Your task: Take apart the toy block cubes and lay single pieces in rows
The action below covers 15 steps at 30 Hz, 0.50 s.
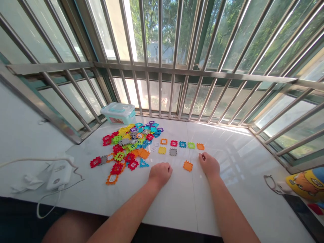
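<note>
My left hand (160,173) rests on the white surface as a loose fist, with no piece showing in it. To its right, my right hand (210,164) is also closed, its fingers curled and nothing visible in them. Between the hands, slightly nearer the right one, lies a single orange square tile (188,165). Beyond them is a row with a red tile (173,143), a blue tile (182,144), a green tile (191,145) and an orange tile (200,146). A yellow tile (162,150) and a grey tile (173,152) lie just in front of that row.
A heap of colourful interlocking tiles (126,145) spreads out at left. Behind it stands a lidded plastic box (118,113) by the barred window. A white power strip (59,174) with cables is far left; glasses (272,184) and a dark phone (300,216) lie far right.
</note>
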Available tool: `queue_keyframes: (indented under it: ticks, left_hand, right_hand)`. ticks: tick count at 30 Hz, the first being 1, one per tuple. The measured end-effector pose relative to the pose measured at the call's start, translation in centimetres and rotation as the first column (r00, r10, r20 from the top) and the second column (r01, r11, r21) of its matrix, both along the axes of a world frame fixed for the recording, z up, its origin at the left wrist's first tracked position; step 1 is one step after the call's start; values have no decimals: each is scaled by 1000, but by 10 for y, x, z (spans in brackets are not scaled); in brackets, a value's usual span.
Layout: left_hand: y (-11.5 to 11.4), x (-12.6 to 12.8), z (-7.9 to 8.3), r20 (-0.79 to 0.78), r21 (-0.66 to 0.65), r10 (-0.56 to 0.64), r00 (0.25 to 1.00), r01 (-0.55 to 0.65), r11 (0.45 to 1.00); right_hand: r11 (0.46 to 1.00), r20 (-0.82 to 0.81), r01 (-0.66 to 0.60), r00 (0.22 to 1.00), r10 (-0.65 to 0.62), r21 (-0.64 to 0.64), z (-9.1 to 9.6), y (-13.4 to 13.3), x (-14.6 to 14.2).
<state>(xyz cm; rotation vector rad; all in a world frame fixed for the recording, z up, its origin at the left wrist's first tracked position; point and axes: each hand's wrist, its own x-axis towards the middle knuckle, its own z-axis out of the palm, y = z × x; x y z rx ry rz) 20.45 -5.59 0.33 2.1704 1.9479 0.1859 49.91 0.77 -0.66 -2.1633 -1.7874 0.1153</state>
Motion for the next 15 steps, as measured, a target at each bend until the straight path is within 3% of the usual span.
queue_keyframes:
  ticks: [4, 8, 11, 15]
  left_hand:
    - [1, -2, -2, -1, 12, -6, 1000, 6, 1000]
    - [2, -2, -3, -1, 15, -9, 1000, 9, 1000]
    - [2, -3, -3, 0, 8, -3, 1000, 3, 1000]
    - [2, -2, -3, -2, 1, 1, 1000, -1, 1000]
  right_hand:
    - [956, -138, -276, 948, 287, 97, 2, -12, -3]
    - [807, -137, -588, 797, 588, 44, 10, -19, -17]
    - [768, -124, -640, 761, 636, 9, 12, -17, -22]
    - [776, -138, -630, 767, 627, 26, 6, -12, -14]
